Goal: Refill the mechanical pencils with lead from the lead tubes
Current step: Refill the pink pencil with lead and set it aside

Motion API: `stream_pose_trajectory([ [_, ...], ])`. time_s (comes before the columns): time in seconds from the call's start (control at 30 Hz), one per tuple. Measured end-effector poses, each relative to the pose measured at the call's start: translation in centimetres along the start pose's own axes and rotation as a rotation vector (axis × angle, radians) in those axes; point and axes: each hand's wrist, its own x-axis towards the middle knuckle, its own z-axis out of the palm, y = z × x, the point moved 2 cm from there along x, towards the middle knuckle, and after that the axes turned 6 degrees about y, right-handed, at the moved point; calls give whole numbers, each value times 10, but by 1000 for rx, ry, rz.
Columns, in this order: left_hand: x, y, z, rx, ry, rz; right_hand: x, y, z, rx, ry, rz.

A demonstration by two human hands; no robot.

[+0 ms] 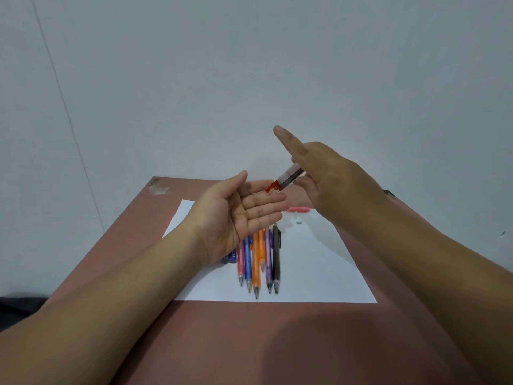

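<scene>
My right hand (330, 176) holds a clear lead tube (288, 177) tilted down to the left, its index finger pointing up. The tube's red cap end (273, 187) hangs just over the fingers of my left hand (238, 215), which lies palm up with straight fingers and holds nothing. Below the left hand, several mechanical pencils (259, 262) in pink, blue, orange, purple and dark brown lie side by side on a white sheet of paper (319, 268), tips toward me. A pink object (298, 209) lies on the paper behind them.
The paper lies on a reddish-brown table (222, 343) against a pale wall. A small white piece (299, 223) sits on the sheet near the pink object. A blue object (230, 258) lies partly hidden under my left wrist. Tape marks the table's far left corner (158, 187).
</scene>
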Motion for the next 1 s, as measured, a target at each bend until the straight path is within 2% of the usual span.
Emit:
stream_pose_trajectory([
  [0.23,1,0,-1,-9,6,-1,0,-1,0,-12,4,50],
  [0.37,1,0,-2,-5,7,-5,-1,4,5,-55,-16,-87],
  [0.57,1,0,-2,3,29,-8,-1,-2,1,-51,2,1],
  [0.83,1,-1,-2,-5,24,-18,-4,-2,2,-56,28,-15],
  [0.93,1,-1,-2,-5,10,-22,-5,0,5,-51,-6,-72],
  [1.0,1,-1,-3,-3,16,-21,-4,-3,5,-74,-32,-33],
])
